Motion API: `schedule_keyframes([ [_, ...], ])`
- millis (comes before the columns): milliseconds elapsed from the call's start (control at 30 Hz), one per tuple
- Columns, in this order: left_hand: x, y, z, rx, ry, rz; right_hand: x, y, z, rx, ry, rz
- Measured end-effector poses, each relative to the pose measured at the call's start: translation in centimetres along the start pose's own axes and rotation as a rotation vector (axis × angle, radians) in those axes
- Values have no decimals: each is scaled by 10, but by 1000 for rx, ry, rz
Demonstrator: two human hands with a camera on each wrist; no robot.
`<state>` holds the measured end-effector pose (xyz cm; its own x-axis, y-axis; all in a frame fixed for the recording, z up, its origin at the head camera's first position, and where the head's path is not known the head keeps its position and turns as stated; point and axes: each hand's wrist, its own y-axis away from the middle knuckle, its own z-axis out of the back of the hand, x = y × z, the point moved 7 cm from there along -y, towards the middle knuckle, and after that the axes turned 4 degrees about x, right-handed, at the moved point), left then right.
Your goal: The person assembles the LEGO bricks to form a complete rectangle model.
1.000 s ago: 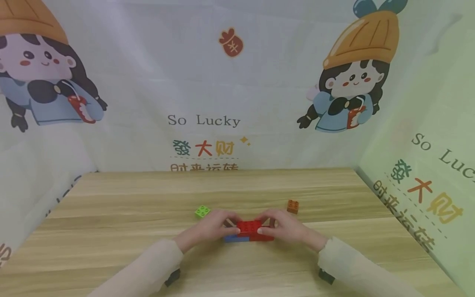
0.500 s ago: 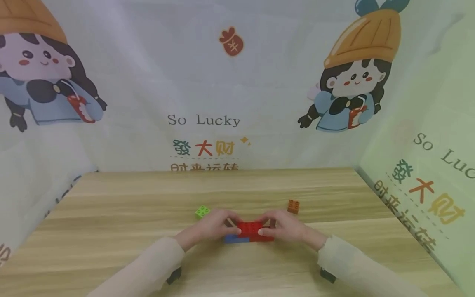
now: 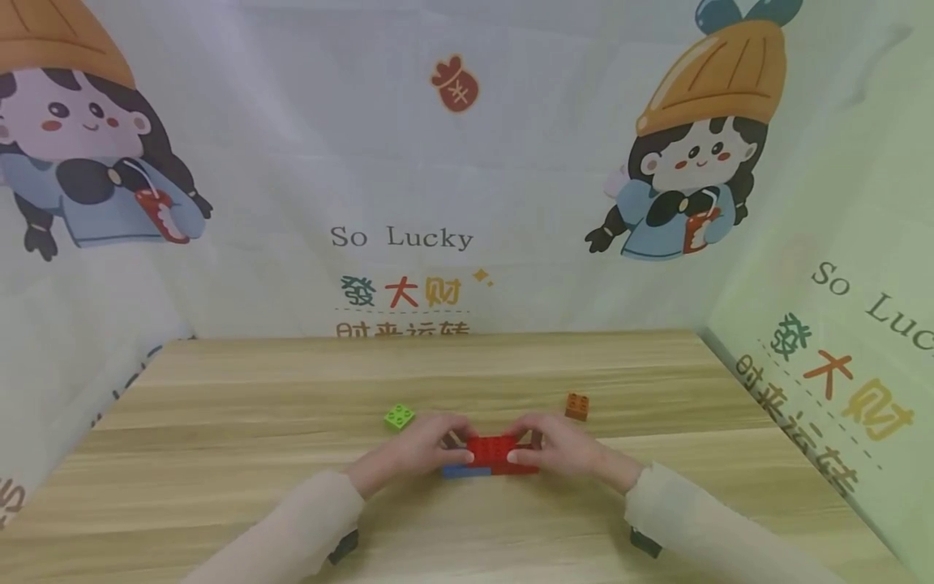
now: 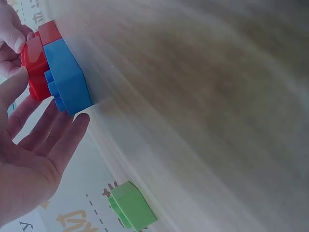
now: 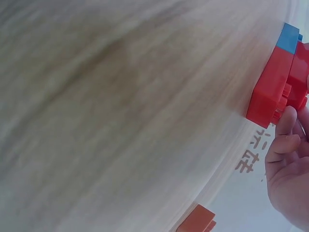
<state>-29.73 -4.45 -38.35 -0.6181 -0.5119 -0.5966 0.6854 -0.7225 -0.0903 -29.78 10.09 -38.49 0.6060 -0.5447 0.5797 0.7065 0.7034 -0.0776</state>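
A red toy building brick [image 3: 491, 451] with studs on top lies across a blue brick [image 4: 70, 77] and a second red brick [image 5: 270, 89], which sit end to end on the table. My left hand [image 3: 429, 444] pinches the upper red brick's left end, thumb in front and fingers behind. At its right end my right hand [image 3: 560, 444] pinches it the same way. Studs of the blue brick show beside the upper one in the left wrist view. Seen from the right wrist, a few studs of the lower red brick stand uncovered near my fingertips.
On the wooden table [image 3: 255, 381], a light green brick [image 3: 399, 417] lies behind my left hand, and an orange-brown brick [image 3: 576, 406] lies behind my right. A printed cloth [image 3: 554, 292] hangs along the back and both sides.
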Motion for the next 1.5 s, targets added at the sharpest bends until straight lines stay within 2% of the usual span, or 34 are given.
schedule_keyframes([
  [200,-1,-1,2,10,-18,39,0,1,1,-14,-15,0],
  [533,-3,-2,1,14,-45,22,-4,1,1,-18,-25,27],
  [1000,-1,-2,0,34,-24,14,3,2,4,-14,-52,37],
  [1300,-5,-3,2,22,-61,2,10,-1,7,-9,0,67],
  [1500,-4,-3,0,28,-54,7,7,-1,7,2,30,66],
])
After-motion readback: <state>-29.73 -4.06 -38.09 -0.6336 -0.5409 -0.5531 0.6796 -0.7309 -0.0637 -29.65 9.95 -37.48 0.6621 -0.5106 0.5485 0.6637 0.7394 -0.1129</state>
